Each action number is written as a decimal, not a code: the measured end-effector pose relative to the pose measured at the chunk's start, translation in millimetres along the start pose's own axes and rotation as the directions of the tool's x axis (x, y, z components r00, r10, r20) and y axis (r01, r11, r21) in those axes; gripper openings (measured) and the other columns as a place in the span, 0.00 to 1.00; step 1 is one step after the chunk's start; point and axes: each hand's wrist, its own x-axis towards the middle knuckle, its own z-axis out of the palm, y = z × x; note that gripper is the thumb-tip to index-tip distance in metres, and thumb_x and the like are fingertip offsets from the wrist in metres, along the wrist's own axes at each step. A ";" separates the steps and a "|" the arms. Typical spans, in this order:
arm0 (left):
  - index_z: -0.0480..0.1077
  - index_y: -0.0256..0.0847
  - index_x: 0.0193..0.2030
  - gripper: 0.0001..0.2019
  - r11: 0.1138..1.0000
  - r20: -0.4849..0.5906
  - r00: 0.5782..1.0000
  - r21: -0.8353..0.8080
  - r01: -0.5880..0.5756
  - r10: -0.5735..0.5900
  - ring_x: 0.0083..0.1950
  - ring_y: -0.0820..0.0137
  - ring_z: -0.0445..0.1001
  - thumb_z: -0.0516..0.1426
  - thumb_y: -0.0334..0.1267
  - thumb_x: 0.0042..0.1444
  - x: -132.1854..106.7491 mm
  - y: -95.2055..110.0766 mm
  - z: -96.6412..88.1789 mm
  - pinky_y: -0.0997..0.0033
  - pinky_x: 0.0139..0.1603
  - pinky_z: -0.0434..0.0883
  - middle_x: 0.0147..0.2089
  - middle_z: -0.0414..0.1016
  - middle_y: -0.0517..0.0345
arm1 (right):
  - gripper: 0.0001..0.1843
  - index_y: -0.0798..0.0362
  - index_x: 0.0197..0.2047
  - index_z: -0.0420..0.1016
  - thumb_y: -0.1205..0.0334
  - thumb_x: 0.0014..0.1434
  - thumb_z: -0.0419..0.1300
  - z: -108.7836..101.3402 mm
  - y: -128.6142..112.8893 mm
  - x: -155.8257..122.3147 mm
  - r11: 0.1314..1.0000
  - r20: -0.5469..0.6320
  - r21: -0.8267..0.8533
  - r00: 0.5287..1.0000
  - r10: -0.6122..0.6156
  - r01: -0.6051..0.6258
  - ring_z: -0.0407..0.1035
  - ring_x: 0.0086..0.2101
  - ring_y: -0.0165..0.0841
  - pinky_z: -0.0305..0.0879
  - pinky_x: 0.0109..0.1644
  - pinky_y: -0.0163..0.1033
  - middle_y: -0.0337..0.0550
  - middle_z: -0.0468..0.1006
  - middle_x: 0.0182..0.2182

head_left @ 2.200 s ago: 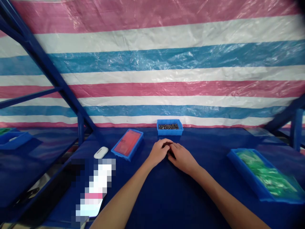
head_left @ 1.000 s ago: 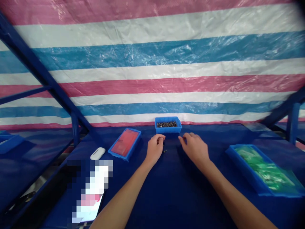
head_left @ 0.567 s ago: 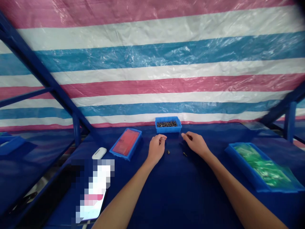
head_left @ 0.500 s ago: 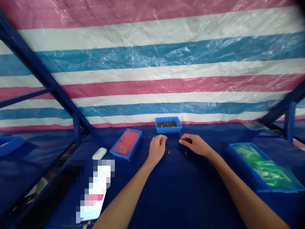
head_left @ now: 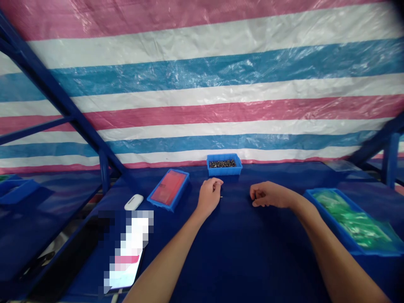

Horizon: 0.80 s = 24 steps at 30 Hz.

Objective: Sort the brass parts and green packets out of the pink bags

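My left hand [head_left: 211, 194] rests low over the blue table, thumb and fingers curled together; what it holds, if anything, is hidden. A tiny shiny piece [head_left: 221, 197] shows right beside its palm edge, too small to name. To the right, my right hand [head_left: 269, 195] is closed with thumb and fingertips bent toward each other, and I cannot make out what is between them. Just beyond both hands stands a small blue bin [head_left: 224, 171] holding many small dark, brassy metal parts [head_left: 222, 163].
Left of my hands is a blue tray [head_left: 162, 205] with red flat packets [head_left: 168, 186]. A white earbud case [head_left: 134, 202] and a phone [head_left: 128, 256] with a blurred screen lie further left. At right, a blue tray [head_left: 331, 229] holds green plastic bags [head_left: 356, 219]. A striped sheet [head_left: 202, 92] hangs behind.
My right hand has moved right and slightly nearer, its fingers curling in. Two small brassy pieces seen between the hands are no longer visible there. My left hand has barely moved.
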 end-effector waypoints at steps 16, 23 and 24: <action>0.76 0.45 0.39 0.13 1.000 -0.032 0.999 -0.031 0.003 -0.004 0.47 0.65 0.74 0.49 0.36 0.65 0.8 0.5 -0.5 0.66 0.50 0.67 0.41 0.81 0.59 | 0.23 0.48 0.57 0.66 0.50 0.62 0.59 73.2 -23.8 58.7 0.899 -0.683 0.258 0.725 -0.090 0.355 0.73 0.30 0.34 0.73 0.38 0.42 0.40 0.77 0.34; 0.74 0.43 0.41 0.14 0.990 -0.078 0.995 -0.135 0.047 -0.058 0.46 0.68 0.77 0.46 0.37 0.67 2.2 -6.6 0.1 0.68 0.51 0.70 0.43 0.80 0.57 | 0.19 0.46 0.58 0.72 0.60 0.65 0.58 80.0 -37.0 52.4 0.862 -0.444 -0.367 0.749 -0.492 0.349 0.67 0.42 0.40 0.67 0.51 0.48 0.46 0.74 0.40; 0.73 0.43 0.41 0.15 0.988 -0.084 0.995 -0.148 0.049 -0.062 0.46 0.68 0.77 0.46 0.37 0.67 2.0 -6.9 0.1 0.68 0.51 0.70 0.43 0.80 0.56 | 0.18 0.46 0.58 0.73 0.60 0.65 0.59 80.5 -37.8 52.6 0.849 -0.420 -0.400 0.754 -0.505 0.346 0.66 0.42 0.40 0.67 0.51 0.48 0.46 0.73 0.40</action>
